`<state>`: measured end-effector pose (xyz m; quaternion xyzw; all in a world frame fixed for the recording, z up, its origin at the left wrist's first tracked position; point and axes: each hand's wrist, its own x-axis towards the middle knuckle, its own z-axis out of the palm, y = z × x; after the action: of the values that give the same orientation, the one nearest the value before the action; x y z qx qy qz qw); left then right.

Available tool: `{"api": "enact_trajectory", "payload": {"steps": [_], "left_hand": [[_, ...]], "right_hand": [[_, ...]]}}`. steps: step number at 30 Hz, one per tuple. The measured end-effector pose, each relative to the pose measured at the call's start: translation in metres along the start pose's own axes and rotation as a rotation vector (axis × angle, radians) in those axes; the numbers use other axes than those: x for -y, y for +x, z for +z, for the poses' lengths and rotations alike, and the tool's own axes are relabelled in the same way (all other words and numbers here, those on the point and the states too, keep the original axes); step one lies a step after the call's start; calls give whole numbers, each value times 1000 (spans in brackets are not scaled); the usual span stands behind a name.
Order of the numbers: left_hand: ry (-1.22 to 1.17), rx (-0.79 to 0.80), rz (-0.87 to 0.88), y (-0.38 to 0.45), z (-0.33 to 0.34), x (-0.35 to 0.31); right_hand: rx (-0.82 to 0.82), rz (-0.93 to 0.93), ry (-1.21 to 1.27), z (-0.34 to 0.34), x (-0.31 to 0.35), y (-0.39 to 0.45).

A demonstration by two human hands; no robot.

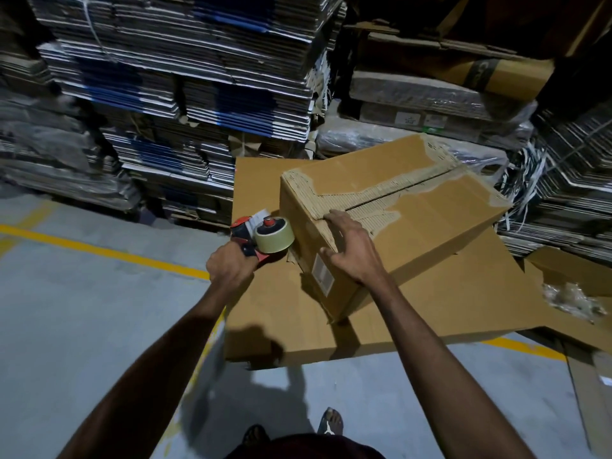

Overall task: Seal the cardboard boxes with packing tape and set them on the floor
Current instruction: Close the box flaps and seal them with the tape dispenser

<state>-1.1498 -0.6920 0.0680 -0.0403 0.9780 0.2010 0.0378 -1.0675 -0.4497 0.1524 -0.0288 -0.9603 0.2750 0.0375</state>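
1. Sandalled feet (329, 422) of mine stand on the grey floor (82, 326), nearest of all.
2. Beyond them, my left hand (230, 268) grips the tape dispenser (265, 238) just left of the cardboard box (414, 226).
3. My right hand (351, 250) rests on the box's near corner, fingers (332, 217) spread wide.
4. The box sits on flat cardboard sheets (430, 309), top seam untaped.
5. Behind the box rise stacks of flattened cartons (185, 77).

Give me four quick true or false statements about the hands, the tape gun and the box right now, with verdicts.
1. The left hand grips the tape gun. True.
2. The right hand lies on the box. True.
3. The box stands on the bare floor. False: it rests on flat cardboard.
4. Fresh tape covers the top seam. False: the seam is open, with torn paper around it.
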Motion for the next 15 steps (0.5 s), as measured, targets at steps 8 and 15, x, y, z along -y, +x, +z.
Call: {"api": "enact_trajectory", "payload": {"steps": [8,15], "left_hand": [[-415,538,-12,-10,41,5],[-156,121,49,5,13,-43]], "right_hand": [[-106,64,-84,27,6,19],[-259,205,66,31,20,39]]}}
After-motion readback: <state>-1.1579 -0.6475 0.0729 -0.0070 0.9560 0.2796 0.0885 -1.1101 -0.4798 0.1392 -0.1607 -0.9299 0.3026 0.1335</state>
